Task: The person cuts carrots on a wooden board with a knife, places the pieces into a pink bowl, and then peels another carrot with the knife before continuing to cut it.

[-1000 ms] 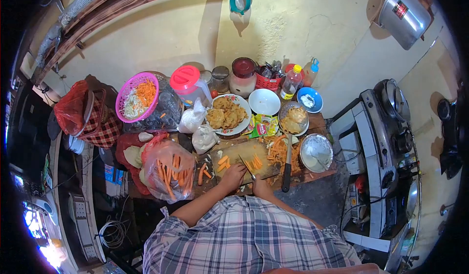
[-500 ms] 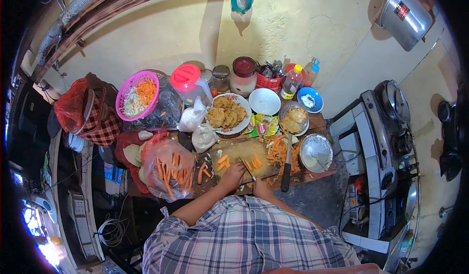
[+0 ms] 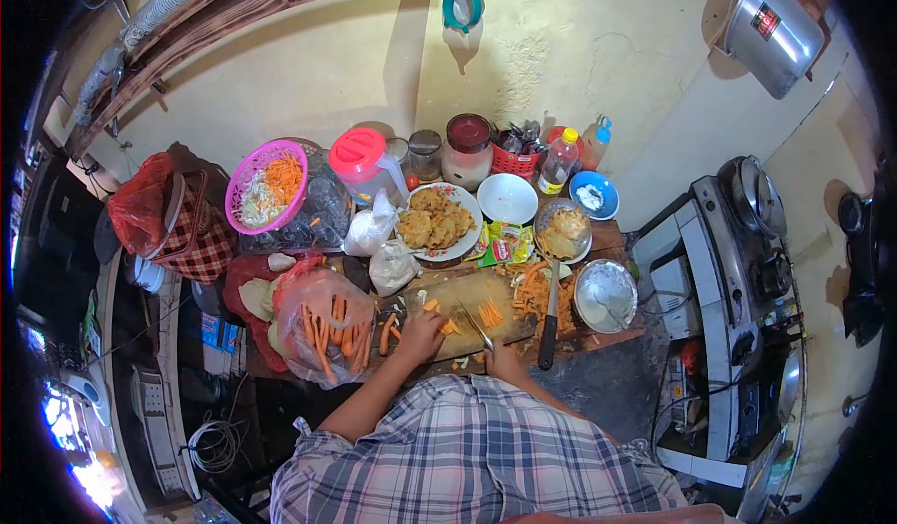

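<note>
My right hand point(image 3: 505, 361) is wrapped round the handle of a knife point(image 3: 476, 326), whose blade points up and left over the wooden cutting board point(image 3: 472, 292). My left hand point(image 3: 420, 337) is at the board's left side, fingers curled in against orange carrot pieces point(image 3: 450, 327); its fingertips are partly hidden. A small pile of carrot sticks point(image 3: 490, 312) lies on the board, right of the blade. Whole carrots point(image 3: 338, 328) fill a clear plastic bag point(image 3: 299, 290) left of my left hand. Grated-looking carrot scraps point(image 3: 542, 297) spread off the board's right end.
A plate of fried fritters point(image 3: 434, 220), a white bowl point(image 3: 507, 197) and a pink basket of shredded vegetables point(image 3: 241, 178) stand behind. A long-handled skimmer point(image 3: 551, 309) and a metal bowl of white batter point(image 3: 605, 295) are to the right, before the stove point(image 3: 747, 234).
My left hand has moved left, away from the knife to the carrot pieces at the board's left. The knife has shifted slightly, leaving the carrot sticks apart on its right.
</note>
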The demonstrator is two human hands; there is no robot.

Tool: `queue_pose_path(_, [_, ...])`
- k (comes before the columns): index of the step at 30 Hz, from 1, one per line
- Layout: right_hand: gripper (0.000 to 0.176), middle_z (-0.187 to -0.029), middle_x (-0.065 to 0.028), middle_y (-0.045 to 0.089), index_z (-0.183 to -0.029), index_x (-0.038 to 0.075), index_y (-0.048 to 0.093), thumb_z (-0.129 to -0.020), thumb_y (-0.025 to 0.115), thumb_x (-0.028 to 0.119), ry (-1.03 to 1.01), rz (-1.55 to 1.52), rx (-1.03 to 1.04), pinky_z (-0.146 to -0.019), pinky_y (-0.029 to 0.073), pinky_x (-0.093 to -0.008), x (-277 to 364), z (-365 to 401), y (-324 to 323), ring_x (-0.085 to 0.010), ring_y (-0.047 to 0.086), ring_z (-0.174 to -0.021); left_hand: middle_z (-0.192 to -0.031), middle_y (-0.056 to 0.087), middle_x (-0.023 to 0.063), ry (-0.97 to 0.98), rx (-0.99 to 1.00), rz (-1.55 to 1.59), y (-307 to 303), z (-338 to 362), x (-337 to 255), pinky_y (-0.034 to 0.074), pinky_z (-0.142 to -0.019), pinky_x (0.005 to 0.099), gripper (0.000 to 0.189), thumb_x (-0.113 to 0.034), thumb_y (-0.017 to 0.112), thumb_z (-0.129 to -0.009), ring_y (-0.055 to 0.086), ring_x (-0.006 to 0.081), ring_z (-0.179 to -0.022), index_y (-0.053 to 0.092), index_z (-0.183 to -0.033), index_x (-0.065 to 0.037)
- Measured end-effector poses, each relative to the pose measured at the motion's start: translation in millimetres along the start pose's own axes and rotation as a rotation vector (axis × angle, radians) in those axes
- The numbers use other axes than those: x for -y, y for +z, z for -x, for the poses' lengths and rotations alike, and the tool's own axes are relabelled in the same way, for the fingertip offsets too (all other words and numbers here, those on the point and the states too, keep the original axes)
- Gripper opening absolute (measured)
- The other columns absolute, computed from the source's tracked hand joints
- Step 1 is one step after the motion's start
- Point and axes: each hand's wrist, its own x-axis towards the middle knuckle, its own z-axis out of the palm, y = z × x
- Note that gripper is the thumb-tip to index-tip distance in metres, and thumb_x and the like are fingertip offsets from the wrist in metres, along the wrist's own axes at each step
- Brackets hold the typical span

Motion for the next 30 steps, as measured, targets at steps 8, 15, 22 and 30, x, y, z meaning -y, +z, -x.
queue_pose_path(8, [0.027,-0.069,-0.0319,0.056,-0.101,-0.003,0.042,-0.087,0.051,0.019,0.08,-0.066,-0.055,-0.061,0.044,-0.0549,2.3,8.1,-10.6,-0.0489,0.057,-0.069,-0.094,0.061,0.007,0.137,0.093,-0.244,7.4,-16.7,-12.4,0.042,-0.076,0.0405,0.016,-0.015,0.06,-0.072,0.054,0.0253,-0.09,0.065,-0.085,-0.008])
queue_pose_path(15, [0.029,-0.074,-0.033,0.055,-0.104,-0.004,0.042,-0.087,0.052,0.018,-0.011,-0.012,-0.097,-0.062,0.044,-0.0552,-26.8,-0.1,6.5,-0.0479,0.058,-0.071,-0.08,0.063,0.0079,0.123,0.148,-0.362,18.9,-33.5,-26.0,0.042,-0.073,0.0405,0.009,-0.015,0.059,-0.071,0.056,0.0257,-0.084,0.067,-0.075,-0.01])
queue_pose_path(22, [0.03,-0.069,-0.0314,0.056,-0.103,-0.005,0.044,-0.088,0.049,0.021,0.003,-0.029,-0.051,-0.063,0.044,-0.0561,-17.1,3.6,-1.7,-0.046,0.059,-0.072,-0.076,0.061,0.0093,0.126,0.285,-0.064,26.0,-58.3,-29.4,0.047,-0.073,0.0408,0.009,-0.018,0.063,-0.071,0.06,0.0282,-0.078,0.067,-0.077,-0.012])
queue_pose_path(30, [0.03,-0.072,-0.0287,0.058,-0.102,-0.001,0.046,-0.088,0.051,0.025,0.018,0.055,0.004,-0.06,0.046,-0.0536,-10.1,4.9,-12.2,-0.0454,0.059,-0.066,-0.079,0.062,0.0084,0.172,0.028,0.006,30.5,-36.9,-15.6,0.046,-0.069,0.0398,0.013,-0.008,0.064,-0.067,0.058,0.0275,-0.08,0.066,-0.079,-0.006])
